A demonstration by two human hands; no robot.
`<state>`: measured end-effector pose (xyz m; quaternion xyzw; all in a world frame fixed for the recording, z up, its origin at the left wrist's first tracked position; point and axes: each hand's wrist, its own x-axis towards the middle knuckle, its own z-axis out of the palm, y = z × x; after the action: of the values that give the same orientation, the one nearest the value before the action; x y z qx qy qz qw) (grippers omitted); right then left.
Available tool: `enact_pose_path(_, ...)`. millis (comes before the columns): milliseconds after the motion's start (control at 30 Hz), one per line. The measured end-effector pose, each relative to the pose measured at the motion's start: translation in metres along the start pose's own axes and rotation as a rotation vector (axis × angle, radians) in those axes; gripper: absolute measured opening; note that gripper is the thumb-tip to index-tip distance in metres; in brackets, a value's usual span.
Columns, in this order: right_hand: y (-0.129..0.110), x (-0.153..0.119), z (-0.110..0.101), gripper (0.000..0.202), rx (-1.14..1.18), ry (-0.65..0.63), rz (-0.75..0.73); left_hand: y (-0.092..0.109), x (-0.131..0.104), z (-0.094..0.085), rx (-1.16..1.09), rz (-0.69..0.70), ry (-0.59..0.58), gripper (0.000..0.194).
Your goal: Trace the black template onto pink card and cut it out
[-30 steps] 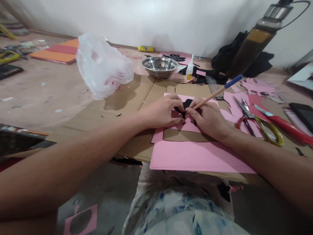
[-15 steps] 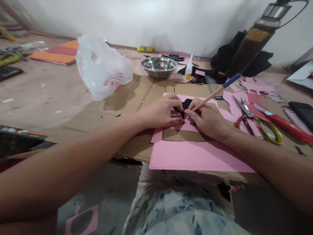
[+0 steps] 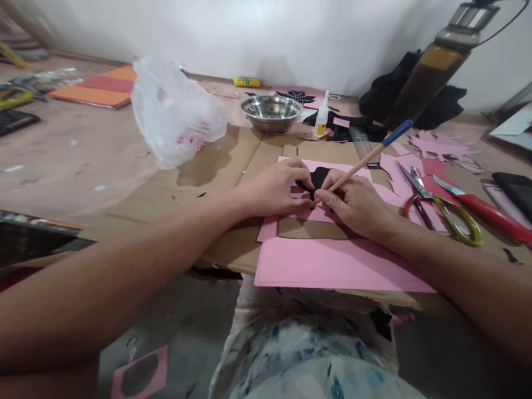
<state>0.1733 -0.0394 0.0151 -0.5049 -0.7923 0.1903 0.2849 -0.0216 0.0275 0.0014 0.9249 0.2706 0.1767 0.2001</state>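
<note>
A black cut-out lies on a pink sheet in front of me. My left hand holds it down, with the curled fingers and the thumb at its left and lower edges. In my right hand is a pencil, a pale wooden shaft with a blue upper end, slanting up to the right. Its lower tip is at the cut-out's near edge, close to my left thumb. My right fingers partly cover the cut-out. Brown cardboard and a larger pink sheet lie beneath.
To the right are scissors, a red-handled knife, pink scraps and a phone. Behind stand a steel bowl, a glue bottle and a tall bottle. A plastic bag sits left.
The pencil and my right hand have shifted very slightly to the right. My left hand stays on the black cut-out.
</note>
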Motion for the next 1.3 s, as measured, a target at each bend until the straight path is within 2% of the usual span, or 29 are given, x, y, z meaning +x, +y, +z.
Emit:
enact_pose_path(633,0.001,-0.003,-0.002,0.021,0.012,-0.025,-0.059,0.002,0.001,-0.001,0.026,0.001,-0.017,0.023)
enact_pose_path(900,0.0,0.001,-0.002,0.02,0.029,-0.03,0.004,0.004,0.0,-0.003,0.028,-0.002,-0.024,0.02)
enact_pose_path(1300,0.003,0.004,-0.001,0.021,-0.013,-0.014,0.044,-0.007,0.0,0.003,0.025,0.056,0.0,0.02)
